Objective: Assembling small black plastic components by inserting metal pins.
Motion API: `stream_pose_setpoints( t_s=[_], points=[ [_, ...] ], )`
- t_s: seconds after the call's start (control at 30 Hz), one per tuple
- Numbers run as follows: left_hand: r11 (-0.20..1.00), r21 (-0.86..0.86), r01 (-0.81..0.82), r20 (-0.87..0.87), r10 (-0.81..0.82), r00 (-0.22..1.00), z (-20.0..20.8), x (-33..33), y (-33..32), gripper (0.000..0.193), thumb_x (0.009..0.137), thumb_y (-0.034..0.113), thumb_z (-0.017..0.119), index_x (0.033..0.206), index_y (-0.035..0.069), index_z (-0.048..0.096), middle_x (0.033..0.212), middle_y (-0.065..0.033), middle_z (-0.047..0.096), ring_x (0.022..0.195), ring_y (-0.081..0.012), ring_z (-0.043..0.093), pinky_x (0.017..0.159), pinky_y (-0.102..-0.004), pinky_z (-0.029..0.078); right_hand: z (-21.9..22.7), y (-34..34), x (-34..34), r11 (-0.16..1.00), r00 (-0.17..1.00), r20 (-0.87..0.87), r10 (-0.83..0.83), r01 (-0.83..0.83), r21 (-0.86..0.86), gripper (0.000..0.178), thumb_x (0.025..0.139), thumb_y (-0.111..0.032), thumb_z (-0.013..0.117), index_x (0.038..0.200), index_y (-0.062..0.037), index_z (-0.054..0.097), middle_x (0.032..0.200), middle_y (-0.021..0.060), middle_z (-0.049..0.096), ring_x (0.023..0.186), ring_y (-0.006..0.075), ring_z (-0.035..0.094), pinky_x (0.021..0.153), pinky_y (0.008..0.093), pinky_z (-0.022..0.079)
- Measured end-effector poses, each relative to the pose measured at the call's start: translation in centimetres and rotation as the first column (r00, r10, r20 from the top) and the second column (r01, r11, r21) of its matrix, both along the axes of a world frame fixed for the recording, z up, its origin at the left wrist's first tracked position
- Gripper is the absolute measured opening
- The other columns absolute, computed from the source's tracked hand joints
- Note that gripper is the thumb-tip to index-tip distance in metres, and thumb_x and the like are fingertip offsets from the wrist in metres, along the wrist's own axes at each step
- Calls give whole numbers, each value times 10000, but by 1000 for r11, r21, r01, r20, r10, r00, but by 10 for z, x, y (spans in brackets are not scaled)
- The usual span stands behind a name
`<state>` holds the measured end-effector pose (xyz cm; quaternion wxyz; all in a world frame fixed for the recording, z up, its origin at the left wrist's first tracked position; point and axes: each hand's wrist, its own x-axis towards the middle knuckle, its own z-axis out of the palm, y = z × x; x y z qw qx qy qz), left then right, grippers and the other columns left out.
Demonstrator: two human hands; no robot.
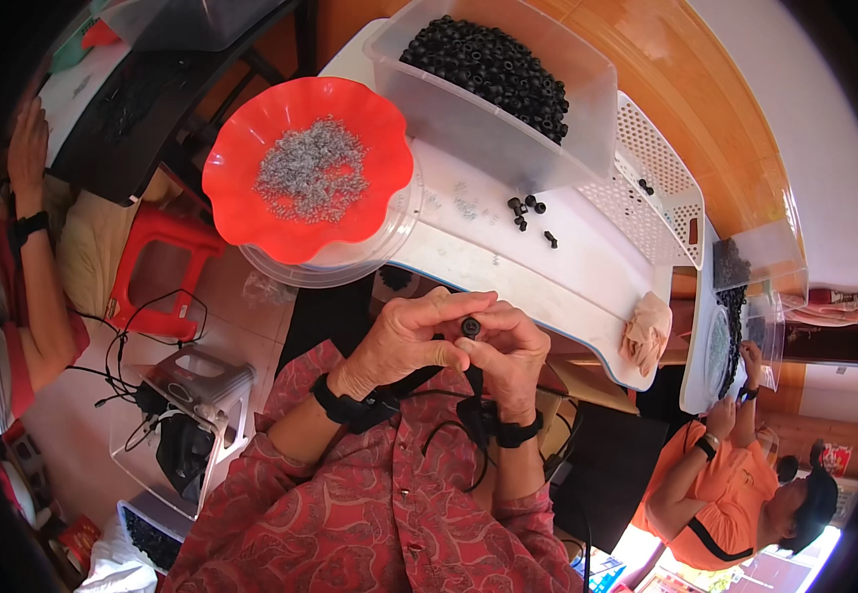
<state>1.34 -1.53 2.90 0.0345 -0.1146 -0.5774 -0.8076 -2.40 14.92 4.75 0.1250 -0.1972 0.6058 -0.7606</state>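
My left hand (407, 336) and my right hand (510, 358) meet in front of my chest, just off the near edge of the white table (538, 287). Between their fingertips is a small black round plastic part (471, 327), its round end with a hole turned up toward me. Thumbs and forefingers of both hands press around it. Whether a smaller piece is also pinched there, I cannot make out. Beyond my hands, a few loose black plastic parts (528, 210) lie on the tabletop, with tiny clear bits (466, 205) scattered to their left.
A red scalloped bowl (231, 188) of small clear pieces stands left; a translucent bin (469, 133) of black parts is behind. A white perforated basket (646, 148) and a crumpled cloth (646, 331) are right. Co-workers sit both sides, one in an orange shirt (711, 494).
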Motion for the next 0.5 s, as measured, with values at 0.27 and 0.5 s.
stream_pose_setpoints(
  t_s=[0.27, 0.5],
  points=[
    [989, -132, -66, -103, 53, 993, 2, -1, -6, 667, 731, 216, 825, 1313, 14, 569, 1029, -41, 646, 828, -92, 524, 742, -234, 464, 5, -9, 2, 999, 999, 19, -33, 34, -39, 229, 757, 119, 723, 955, 19, 665, 934, 80, 664, 818, 134, 630, 730, 260, 520],
    [975, 218, -38, 19, 34, 999, 10, 0, 11, 632, 792, 99, 775, 1355, -5, 508, 1279, -138, 599, 924, -101, 564, 876, -252, 479, 22, -4, -16, 999, 997, -57, -45, 45, -13, 311, 772, 106, 715, 1067, 25, 658, 923, 79, 663, 820, 145, 645, 721, 268, 534]
  ],
)
